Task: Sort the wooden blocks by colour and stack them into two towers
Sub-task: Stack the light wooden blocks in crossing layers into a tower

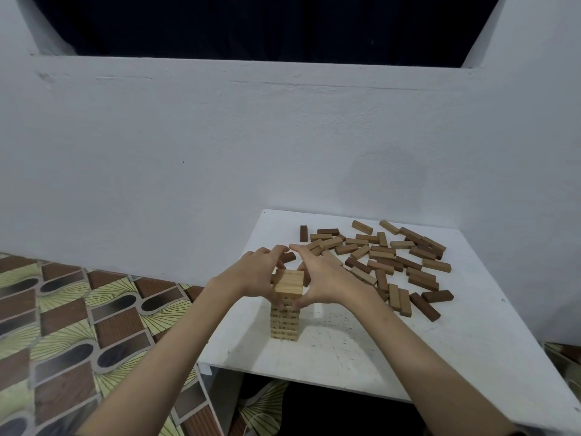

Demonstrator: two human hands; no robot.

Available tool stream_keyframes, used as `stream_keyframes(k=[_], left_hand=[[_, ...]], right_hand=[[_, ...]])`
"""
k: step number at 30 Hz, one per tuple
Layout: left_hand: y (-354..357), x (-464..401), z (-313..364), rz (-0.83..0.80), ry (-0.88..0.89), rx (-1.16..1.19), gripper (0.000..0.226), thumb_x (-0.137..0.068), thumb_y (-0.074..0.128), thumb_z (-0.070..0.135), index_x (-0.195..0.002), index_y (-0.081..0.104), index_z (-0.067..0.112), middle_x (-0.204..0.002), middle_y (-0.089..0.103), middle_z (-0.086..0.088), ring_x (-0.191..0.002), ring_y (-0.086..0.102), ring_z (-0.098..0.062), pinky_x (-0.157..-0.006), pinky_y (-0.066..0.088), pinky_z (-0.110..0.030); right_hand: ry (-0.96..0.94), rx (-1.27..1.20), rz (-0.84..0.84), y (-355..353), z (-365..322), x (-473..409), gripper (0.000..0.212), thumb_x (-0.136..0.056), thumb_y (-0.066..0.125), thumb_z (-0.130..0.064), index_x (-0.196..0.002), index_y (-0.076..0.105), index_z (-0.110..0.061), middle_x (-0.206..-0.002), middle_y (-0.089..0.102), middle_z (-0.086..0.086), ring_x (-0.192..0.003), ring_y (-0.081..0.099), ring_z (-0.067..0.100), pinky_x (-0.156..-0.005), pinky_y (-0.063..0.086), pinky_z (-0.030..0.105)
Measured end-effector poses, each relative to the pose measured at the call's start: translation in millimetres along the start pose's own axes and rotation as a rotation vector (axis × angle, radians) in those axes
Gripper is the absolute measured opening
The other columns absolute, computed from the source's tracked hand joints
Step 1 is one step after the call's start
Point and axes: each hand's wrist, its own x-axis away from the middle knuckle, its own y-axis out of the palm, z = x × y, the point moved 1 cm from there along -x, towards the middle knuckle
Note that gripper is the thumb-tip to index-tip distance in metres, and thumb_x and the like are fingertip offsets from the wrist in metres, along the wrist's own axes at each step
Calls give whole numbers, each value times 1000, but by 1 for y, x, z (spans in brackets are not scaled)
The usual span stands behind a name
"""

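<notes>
A tower of light wooden blocks stands near the left front of the white table. My left hand lies against the tower's left side near the top, fingers bent over its far edge. My right hand lies against the right side, thumb low on the tower's front and fingers stretched past the top. Both hands press on the upper layers. A pile of loose light and dark brown blocks is scattered across the back right of the table.
A white wall rises right behind the table, with a dark opening above it. A patterned brown and yellow mat covers the floor to the left. One dark block stands apart at the pile's left edge.
</notes>
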Motion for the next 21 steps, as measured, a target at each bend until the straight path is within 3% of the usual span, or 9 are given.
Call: stream_keyframes(k=[9, 13, 15, 17, 19, 21], left_hand=[[2, -2, -8, -3, -20, 44, 108, -62, 87, 32, -144, 19, 19, -130, 54, 4, -128, 36, -17, -102, 29, -29], [-4, 7, -18, -16, -61, 258, 122, -57, 89, 37, -149, 9, 22, -142, 41, 5, -135, 30, -14, -109, 26, -30], [-7, 15, -26, 9, -98, 463, 119, -55, 86, 49, -147, 15, 26, -142, 38, 10, -134, 31, -9, -107, 27, -27], [-2, 23, -31, 131, -113, 649, 101, -63, 74, 62, -144, 26, 25, -142, 40, 11, -132, 35, -7, -107, 29, -25], [12, 30, -28, 281, -132, 843, 71, -84, 54, 61, -140, 35, 23, -142, 43, 9, -132, 38, -6, -109, 30, -26], [34, 36, -20, 369, -167, 989, 70, -87, 29, 69, -142, 35, 26, -145, 39, 11, -135, 35, -5, -112, 26, -28]], right_hand=[[8, -21, -5, 3, 6, -4, 116, -63, 87, -25, -148, 10, -32, -104, 60, 2, -98, 59, 20, -87, 52, 42], [30, -165, 2, -3, 13, 4, 122, -61, 89, -28, -150, 6, -32, -131, 50, 2, -117, 50, 16, -101, 45, 39], [44, -295, 45, -7, 18, 12, 119, -63, 88, -29, -151, 9, -29, -142, 43, -1, -130, 41, 14, -108, 39, 38], [49, -477, 159, -6, 21, 22, 107, -69, 84, -32, -150, 15, -27, -148, 38, -5, -135, 36, 12, -111, 36, 37], [58, -688, 335, 2, 20, 32, 93, -75, 75, -41, -149, 20, -26, -149, 36, -7, -136, 36, 9, -111, 33, 32], [93, -872, 474, 19, 14, 39, 85, -78, 61, -50, -149, 22, -25, -151, 34, -9, -137, 34, 6, -109, 30, 25]])
